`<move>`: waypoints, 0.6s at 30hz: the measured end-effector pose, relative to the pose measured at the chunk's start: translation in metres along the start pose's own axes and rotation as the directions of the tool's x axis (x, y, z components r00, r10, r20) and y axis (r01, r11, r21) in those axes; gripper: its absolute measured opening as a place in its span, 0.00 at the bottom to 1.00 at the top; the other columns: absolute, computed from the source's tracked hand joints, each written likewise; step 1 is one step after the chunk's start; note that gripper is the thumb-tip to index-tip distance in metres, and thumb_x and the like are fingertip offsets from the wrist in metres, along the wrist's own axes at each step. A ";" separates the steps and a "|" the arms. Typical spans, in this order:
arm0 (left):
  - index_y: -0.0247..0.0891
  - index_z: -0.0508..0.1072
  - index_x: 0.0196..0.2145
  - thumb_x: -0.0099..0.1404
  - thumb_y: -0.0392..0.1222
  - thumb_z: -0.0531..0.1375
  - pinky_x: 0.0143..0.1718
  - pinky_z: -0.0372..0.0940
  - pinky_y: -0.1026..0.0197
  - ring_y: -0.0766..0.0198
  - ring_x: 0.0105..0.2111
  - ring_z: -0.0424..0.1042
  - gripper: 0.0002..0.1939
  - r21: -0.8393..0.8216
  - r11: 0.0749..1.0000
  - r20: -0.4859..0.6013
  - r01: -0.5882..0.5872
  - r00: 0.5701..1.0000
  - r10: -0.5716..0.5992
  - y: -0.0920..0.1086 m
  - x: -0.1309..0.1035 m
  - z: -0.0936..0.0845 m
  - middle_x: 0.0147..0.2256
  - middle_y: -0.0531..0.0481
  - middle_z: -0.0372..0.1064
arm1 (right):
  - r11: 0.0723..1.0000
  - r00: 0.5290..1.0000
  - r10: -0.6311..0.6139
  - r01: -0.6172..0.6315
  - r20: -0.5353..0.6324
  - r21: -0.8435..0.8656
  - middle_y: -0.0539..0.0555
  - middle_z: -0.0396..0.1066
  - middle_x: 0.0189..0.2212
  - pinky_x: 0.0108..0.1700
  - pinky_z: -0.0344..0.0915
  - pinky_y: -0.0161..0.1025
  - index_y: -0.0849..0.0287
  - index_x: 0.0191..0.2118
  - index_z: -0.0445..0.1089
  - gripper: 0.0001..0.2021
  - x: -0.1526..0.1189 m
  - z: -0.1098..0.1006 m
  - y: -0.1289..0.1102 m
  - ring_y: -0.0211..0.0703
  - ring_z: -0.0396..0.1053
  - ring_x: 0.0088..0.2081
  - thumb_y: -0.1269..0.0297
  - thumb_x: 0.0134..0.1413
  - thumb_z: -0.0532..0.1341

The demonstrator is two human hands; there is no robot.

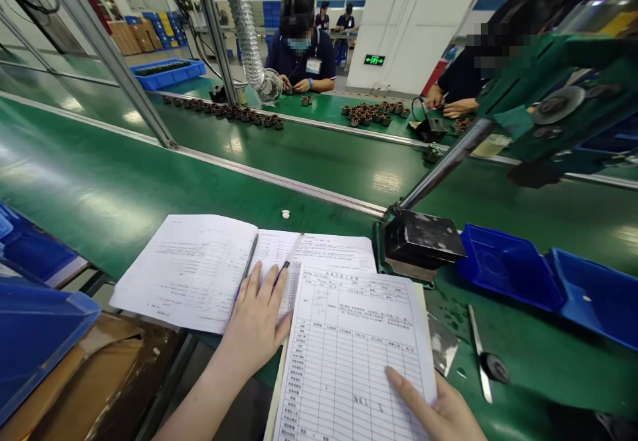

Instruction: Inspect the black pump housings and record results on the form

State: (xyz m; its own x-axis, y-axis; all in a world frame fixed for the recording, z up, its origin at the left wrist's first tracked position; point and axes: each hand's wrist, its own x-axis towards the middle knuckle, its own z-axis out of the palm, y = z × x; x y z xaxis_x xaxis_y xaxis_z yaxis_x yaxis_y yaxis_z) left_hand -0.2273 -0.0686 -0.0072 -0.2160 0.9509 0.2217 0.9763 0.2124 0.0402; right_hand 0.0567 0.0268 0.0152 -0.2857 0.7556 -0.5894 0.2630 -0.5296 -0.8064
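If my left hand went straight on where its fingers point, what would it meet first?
Probably the clear-barrelled pen jutting past your left hand, though whether it's held is unclear. Beyond the open pages, roughly in line, lies a small white object.

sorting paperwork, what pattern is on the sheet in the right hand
The printed form: dark ruled grid on white, head view.

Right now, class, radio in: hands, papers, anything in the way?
Left hand over open booklet. Right hand gripping printed form. Form partly covering booklet's right page.

Ribbed silver duct [242, 22] — green exit sign [374, 60] on white pillar [419, 22]
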 end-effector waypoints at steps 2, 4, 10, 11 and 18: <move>0.35 0.51 0.67 0.71 0.52 0.50 0.60 0.58 0.39 0.40 0.67 0.46 0.33 0.015 1.000 -0.014 -0.001 1.000 0.001 -0.001 -0.001 0.001 0.66 0.43 0.51 | 0.998 0.998 -0.062 0.062 -0.005 -0.032 0.63 0.76 0.48 0.49 0.74 0.54 0.60 0.46 0.77 0.28 0.001 -0.001 0.000 0.66 0.73 0.49 0.44 0.44 0.69; 0.35 0.50 0.68 0.71 0.51 0.50 0.60 0.59 0.39 0.42 0.67 0.47 0.32 0.018 1.000 -0.027 0.002 1.000 -0.001 -0.003 -0.002 0.004 0.66 0.43 0.53 | 0.990 0.993 -0.119 0.119 -0.003 -0.080 0.63 0.76 0.49 0.52 0.72 0.54 0.61 0.47 0.77 0.28 0.001 -0.002 -0.001 0.65 0.72 0.52 0.44 0.45 0.68; 0.31 0.41 0.69 0.71 0.50 0.49 0.60 0.61 0.41 0.44 0.65 0.53 0.36 -0.081 0.995 -0.089 0.059 0.994 -0.066 -0.008 -0.005 0.010 0.65 0.34 0.52 | 0.978 0.984 -0.160 0.168 0.076 -0.122 0.63 0.74 0.51 0.54 0.70 0.54 0.61 0.51 0.75 0.29 -0.004 -0.005 -0.006 0.62 0.70 0.55 0.44 0.49 0.66; 0.31 0.40 0.69 0.72 0.48 0.48 0.60 0.61 0.40 0.45 0.65 0.53 0.35 -0.107 0.991 -0.107 0.076 0.990 -0.088 -0.006 -0.005 0.007 0.66 0.33 0.51 | 0.978 0.983 -0.163 0.172 0.086 -0.115 0.63 0.74 0.52 0.55 0.69 0.54 0.61 0.51 0.74 0.29 -0.005 -0.004 -0.008 0.62 0.69 0.55 0.45 0.50 0.66; 0.36 0.43 0.69 0.72 0.47 0.50 0.65 0.53 0.42 0.48 0.69 0.43 0.33 -0.228 0.950 -0.100 -0.215 0.975 0.197 0.028 -0.005 -0.017 0.69 0.40 0.43 | 0.918 0.959 -0.275 0.284 0.072 -0.278 0.63 0.76 0.48 0.51 0.71 0.51 0.61 0.50 0.74 0.25 0.000 -0.005 -0.017 0.59 0.73 0.51 0.46 0.54 0.62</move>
State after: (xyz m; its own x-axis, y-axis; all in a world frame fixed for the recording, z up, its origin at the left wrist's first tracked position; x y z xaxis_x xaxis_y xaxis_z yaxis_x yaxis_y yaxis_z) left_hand -0.1985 -0.0710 0.0094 -0.0177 0.9468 0.3212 0.9757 -0.0539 0.2126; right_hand 0.0572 0.0378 0.0288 -0.4128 0.8422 -0.3469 0.4166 -0.1641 -0.8942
